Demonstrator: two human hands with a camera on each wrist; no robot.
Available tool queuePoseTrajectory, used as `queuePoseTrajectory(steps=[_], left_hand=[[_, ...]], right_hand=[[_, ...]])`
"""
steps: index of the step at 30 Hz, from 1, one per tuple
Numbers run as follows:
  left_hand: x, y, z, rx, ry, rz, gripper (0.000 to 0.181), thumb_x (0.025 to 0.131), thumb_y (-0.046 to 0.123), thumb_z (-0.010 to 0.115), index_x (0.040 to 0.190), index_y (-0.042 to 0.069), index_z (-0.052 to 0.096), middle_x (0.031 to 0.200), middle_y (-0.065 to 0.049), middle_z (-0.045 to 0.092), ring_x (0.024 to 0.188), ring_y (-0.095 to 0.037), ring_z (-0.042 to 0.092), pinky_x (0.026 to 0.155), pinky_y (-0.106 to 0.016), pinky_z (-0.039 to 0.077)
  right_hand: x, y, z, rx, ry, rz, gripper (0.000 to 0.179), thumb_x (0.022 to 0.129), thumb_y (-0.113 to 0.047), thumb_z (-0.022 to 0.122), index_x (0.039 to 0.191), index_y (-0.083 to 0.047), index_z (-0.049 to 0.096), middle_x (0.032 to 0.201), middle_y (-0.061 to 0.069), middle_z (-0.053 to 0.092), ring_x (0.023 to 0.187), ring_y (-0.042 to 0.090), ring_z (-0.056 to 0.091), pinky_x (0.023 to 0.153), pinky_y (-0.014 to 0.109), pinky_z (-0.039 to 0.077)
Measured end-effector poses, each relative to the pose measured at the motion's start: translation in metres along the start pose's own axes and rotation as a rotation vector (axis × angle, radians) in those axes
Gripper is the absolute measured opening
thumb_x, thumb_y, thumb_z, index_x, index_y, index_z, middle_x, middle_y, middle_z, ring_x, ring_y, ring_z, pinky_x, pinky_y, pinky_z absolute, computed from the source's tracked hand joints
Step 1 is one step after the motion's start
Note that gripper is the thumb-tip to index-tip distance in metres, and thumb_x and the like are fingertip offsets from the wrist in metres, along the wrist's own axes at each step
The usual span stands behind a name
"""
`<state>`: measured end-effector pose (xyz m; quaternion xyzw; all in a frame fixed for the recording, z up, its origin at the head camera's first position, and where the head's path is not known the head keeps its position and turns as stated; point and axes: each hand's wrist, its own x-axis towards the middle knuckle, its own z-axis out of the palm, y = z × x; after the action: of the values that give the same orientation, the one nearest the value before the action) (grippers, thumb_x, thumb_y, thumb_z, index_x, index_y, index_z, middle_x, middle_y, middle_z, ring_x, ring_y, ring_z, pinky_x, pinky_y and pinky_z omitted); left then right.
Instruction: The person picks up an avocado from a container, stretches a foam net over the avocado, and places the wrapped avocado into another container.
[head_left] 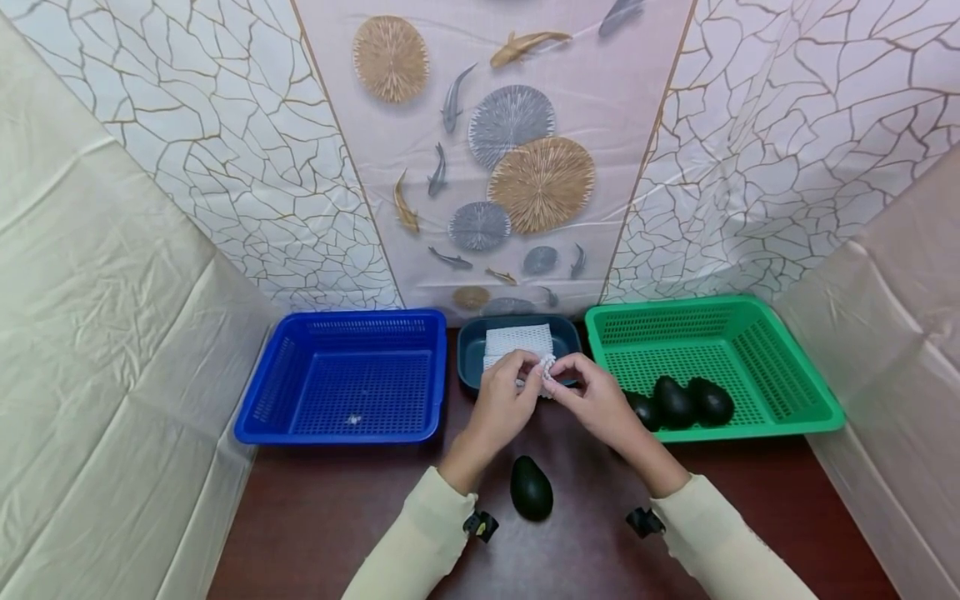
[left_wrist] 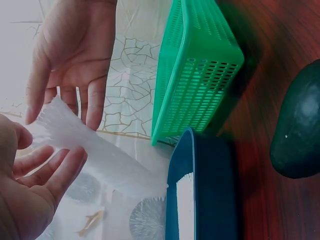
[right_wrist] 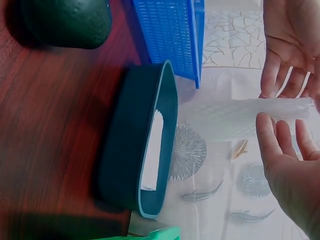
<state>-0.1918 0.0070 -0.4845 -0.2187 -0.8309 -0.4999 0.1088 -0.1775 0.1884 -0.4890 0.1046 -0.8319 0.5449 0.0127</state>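
Observation:
Both hands hold the open end of a white foam net sleeve (head_left: 548, 367), a limp tube hanging over the dark teal tray (head_left: 466, 358). My left hand (head_left: 508, 398) pinches its left side between thumb and fingers. Opposite it, my right hand (head_left: 600, 402) pinches the right side. The left wrist view shows the sleeve (left_wrist: 107, 160) sloping from the fingertips towards the tray (left_wrist: 215, 190). More flat white sleeves (head_left: 519, 338) lie in the tray. A dark green avocado (head_left: 531, 489) rests on the table between the forearms.
At the left stands a blue plastic basket (head_left: 337, 439) with a small whitish spot on its floor. A green basket (head_left: 795, 367) on the right holds several avocados (head_left: 678, 403), partly behind the right hand. A patterned cloth wall (head_left: 480, 275) rises behind the tray.

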Motion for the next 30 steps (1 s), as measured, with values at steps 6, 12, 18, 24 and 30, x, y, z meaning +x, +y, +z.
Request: queuePoseTrajectory(steps=[6, 12, 18, 24, 30], left_hand=[[0.000, 0.001, 0.000, -0.008, -0.002, 0.006, 0.019, 0.102, 0.014, 0.060, 0.115, 0.003, 0.068, 0.107, -0.008, 0.072, 0.092, -0.015, 0.071, 0.077, -0.030, 0.061], [-0.003, 0.001, 0.002, -0.022, -0.008, -0.024, 0.023, 0.095, 0.010, 0.064, 0.116, 0.001, 0.066, 0.102, -0.007, 0.069, 0.089, -0.014, 0.069, 0.074, -0.019, 0.058], [-0.003, 0.002, 0.005, 0.016, 0.026, -0.021, 0.024, 0.091, 0.010, 0.067, 0.113, 0.002, 0.066, 0.099, -0.008, 0.066, 0.087, -0.018, 0.068, 0.071, -0.016, 0.056], [-0.004, 0.001, 0.005, 0.048, 0.036, -0.057, 0.022, 0.091, 0.010, 0.066, 0.112, 0.004, 0.067, 0.100, -0.006, 0.066, 0.088, -0.015, 0.066, 0.071, -0.018, 0.056], [-0.005, -0.001, 0.004, 0.082, 0.038, -0.027, 0.020, 0.092, 0.002, 0.069, 0.112, 0.004, 0.066, 0.102, -0.008, 0.069, 0.089, -0.016, 0.067, 0.074, -0.021, 0.057]], right_hand=[[0.001, 0.000, 0.001, 0.021, 0.009, -0.008, 0.020, 0.101, -0.023, 0.067, 0.114, -0.008, 0.062, 0.110, 0.011, 0.066, 0.092, 0.017, 0.064, 0.073, 0.025, 0.056], [-0.001, -0.002, 0.007, 0.017, 0.024, -0.035, 0.016, 0.102, -0.017, 0.065, 0.114, -0.006, 0.062, 0.112, 0.012, 0.067, 0.099, 0.020, 0.065, 0.073, 0.024, 0.058], [-0.002, -0.005, 0.012, -0.017, 0.046, -0.073, 0.012, 0.104, -0.014, 0.062, 0.113, -0.006, 0.064, 0.109, 0.012, 0.067, 0.092, 0.017, 0.064, 0.071, 0.025, 0.057], [0.000, -0.008, 0.015, -0.060, 0.070, -0.061, 0.011, 0.103, -0.014, 0.063, 0.111, -0.008, 0.065, 0.110, 0.010, 0.068, 0.096, 0.018, 0.066, 0.074, 0.024, 0.058], [0.000, -0.006, 0.018, -0.078, 0.068, 0.005, 0.021, 0.099, -0.016, 0.069, 0.116, -0.007, 0.061, 0.116, 0.011, 0.066, 0.109, 0.025, 0.068, 0.081, 0.027, 0.061]])
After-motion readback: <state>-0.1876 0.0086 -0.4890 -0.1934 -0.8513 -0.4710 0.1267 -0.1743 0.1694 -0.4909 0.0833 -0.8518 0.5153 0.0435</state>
